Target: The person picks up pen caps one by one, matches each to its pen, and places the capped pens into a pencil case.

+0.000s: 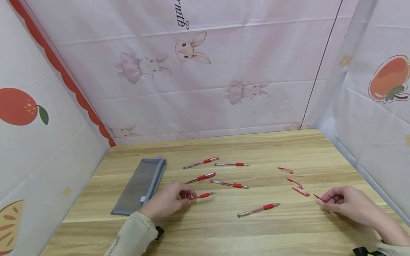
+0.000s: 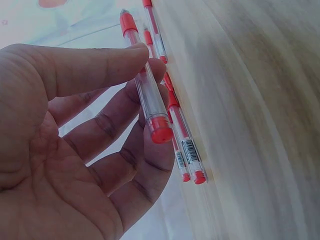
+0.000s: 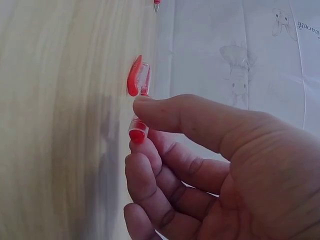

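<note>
Wood-grain table before rabbit-print cloth | left hand pinches an uncapped red pen near the grey pouch | right hand pinches a red cap near three loose caps

On the tabletop, a zip pouch is placed at left; four gel pens are laid centrally, a fifth pen before them. Three pen caps are spread rightward. A sixth pen is held in the left hand, a fourth cap in the right hand.

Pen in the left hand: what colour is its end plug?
The end plug is red, clearest in the left wrist view.
</note>
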{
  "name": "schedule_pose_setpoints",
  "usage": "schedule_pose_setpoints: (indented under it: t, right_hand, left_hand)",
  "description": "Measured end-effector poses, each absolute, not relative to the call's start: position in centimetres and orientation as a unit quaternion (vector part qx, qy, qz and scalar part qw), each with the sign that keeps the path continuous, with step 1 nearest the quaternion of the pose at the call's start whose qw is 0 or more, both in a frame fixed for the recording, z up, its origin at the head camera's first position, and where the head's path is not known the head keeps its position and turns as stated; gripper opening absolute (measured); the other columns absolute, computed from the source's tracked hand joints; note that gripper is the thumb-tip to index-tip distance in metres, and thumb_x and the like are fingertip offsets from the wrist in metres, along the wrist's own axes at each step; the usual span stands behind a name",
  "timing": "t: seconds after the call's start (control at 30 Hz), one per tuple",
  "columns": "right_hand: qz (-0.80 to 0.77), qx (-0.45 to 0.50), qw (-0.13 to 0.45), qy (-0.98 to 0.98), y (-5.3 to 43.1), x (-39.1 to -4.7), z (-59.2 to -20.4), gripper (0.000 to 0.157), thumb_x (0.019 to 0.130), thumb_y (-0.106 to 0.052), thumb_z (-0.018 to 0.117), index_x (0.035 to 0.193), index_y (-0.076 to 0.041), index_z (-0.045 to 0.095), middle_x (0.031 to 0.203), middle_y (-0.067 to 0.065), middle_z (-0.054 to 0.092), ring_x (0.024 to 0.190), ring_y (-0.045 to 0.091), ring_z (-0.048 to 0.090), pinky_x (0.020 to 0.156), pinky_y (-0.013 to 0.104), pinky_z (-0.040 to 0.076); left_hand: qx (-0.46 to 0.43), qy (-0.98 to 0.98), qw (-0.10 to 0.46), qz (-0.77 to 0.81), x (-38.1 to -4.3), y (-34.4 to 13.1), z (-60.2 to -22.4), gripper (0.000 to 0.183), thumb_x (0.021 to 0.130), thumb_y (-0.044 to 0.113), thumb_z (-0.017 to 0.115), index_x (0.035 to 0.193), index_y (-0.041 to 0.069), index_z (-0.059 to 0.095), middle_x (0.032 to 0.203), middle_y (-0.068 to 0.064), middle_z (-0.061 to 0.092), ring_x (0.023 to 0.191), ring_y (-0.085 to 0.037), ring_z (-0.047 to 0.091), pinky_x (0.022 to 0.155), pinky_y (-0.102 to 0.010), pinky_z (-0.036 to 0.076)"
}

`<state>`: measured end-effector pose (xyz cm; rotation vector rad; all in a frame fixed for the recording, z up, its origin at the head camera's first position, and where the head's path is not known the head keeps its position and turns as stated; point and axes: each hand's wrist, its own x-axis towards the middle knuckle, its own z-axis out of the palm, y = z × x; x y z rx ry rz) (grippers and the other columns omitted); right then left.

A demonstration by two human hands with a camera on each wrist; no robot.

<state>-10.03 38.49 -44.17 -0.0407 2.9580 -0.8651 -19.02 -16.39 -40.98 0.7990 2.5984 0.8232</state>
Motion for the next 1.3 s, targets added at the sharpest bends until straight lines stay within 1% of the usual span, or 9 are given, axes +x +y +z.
schedule_pose_setpoints:
  t: [0.1, 0.37, 0.5, 0.67, 0.8, 1.1, 1.3]
  right_hand:
    - [-0.279, -0.017, 0.019, 0.96, 38.3, -10.1, -43.9, 0.016, 0.09, -0.025, 0.086, 0.096, -0.013, 0.077, 0.083, -0.004, 0.07, 0.07, -0.004, 0.056, 0.066, 0.021, 0.048]
    - [-0.292, -0.02, 0.027, 0.956, 37.5, -10.4, -42.9, 0.013, 0.095, -0.024, 0.082, 0.101, -0.013, 0.079, 0.089, -0.002, 0.072, 0.075, -0.005, 0.058, 0.069, 0.021, 0.051]
    - [-0.304, -0.04, 0.02, 0.952, 36.9, -10.6, -42.6, 0.01, 0.094, -0.018, 0.081, 0.101, -0.011, 0.079, 0.088, -0.003, 0.073, 0.075, -0.005, 0.059, 0.069, 0.02, 0.052]
    - [-0.318, -0.051, 0.02, 0.947, 36.2, -10.8, -42.3, 0.01, 0.094, -0.014, 0.081, 0.102, -0.008, 0.078, 0.089, -0.001, 0.072, 0.075, -0.005, 0.059, 0.068, 0.02, 0.053]
    - [-0.324, -0.056, 0.018, 0.944, 35.6, -11.1, -42.2, 0.011, 0.093, -0.014, 0.081, 0.101, -0.008, 0.078, 0.087, -0.001, 0.071, 0.074, -0.004, 0.058, 0.068, 0.021, 0.052]
    - [-0.335, -0.078, 0.017, 0.939, 34.5, -11.8, -41.9, 0.01, 0.094, -0.016, 0.081, 0.101, -0.009, 0.078, 0.087, -0.002, 0.071, 0.075, -0.004, 0.059, 0.067, 0.021, 0.053]
    - [-0.342, -0.081, 0.024, 0.936, 33.4, -12.4, -41.7, 0.011, 0.094, -0.018, 0.081, 0.101, -0.01, 0.077, 0.089, -0.001, 0.07, 0.076, -0.002, 0.062, 0.068, 0.022, 0.053]
  left_hand:
    - [0.278, 0.904, 0.15, 0.287, -19.1, -16.2, -40.8, 0.023, 0.098, 0.001, 0.073, 0.111, 0.018, 0.081, 0.099, 0.004, 0.076, 0.089, -0.012, 0.063, 0.077, -0.025, 0.052]
    - [0.274, 0.907, 0.148, 0.283, -19.1, -15.7, -40.3, 0.022, 0.098, 0.0, 0.072, 0.112, 0.015, 0.081, 0.099, 0.0, 0.076, 0.089, -0.012, 0.062, 0.077, -0.025, 0.051]
    - [0.271, 0.909, 0.149, 0.279, -19.1, -15.5, -40.1, 0.022, 0.098, 0.0, 0.072, 0.112, 0.015, 0.081, 0.099, -0.001, 0.075, 0.089, -0.013, 0.062, 0.076, -0.026, 0.051]
    - [0.28, 0.908, 0.143, 0.275, -19.1, -15.4, -39.9, 0.024, 0.097, -0.002, 0.072, 0.112, 0.015, 0.081, 0.099, 0.001, 0.075, 0.089, -0.012, 0.062, 0.077, -0.025, 0.052]
    - [0.288, 0.909, 0.137, 0.27, -19.2, -15.3, -39.9, 0.025, 0.098, -0.002, 0.071, 0.112, 0.015, 0.081, 0.099, 0.004, 0.076, 0.088, -0.011, 0.062, 0.077, -0.025, 0.052]
    - [0.298, 0.909, 0.125, 0.264, -19.3, -15.1, -39.8, 0.025, 0.097, -0.002, 0.072, 0.112, 0.016, 0.081, 0.098, 0.004, 0.076, 0.087, -0.009, 0.062, 0.076, -0.024, 0.052]
    - [0.298, 0.909, 0.124, 0.263, -19.4, -15.0, -39.7, 0.023, 0.097, -0.002, 0.072, 0.112, 0.015, 0.081, 0.096, 0.006, 0.074, 0.086, -0.009, 0.061, 0.076, -0.024, 0.052]
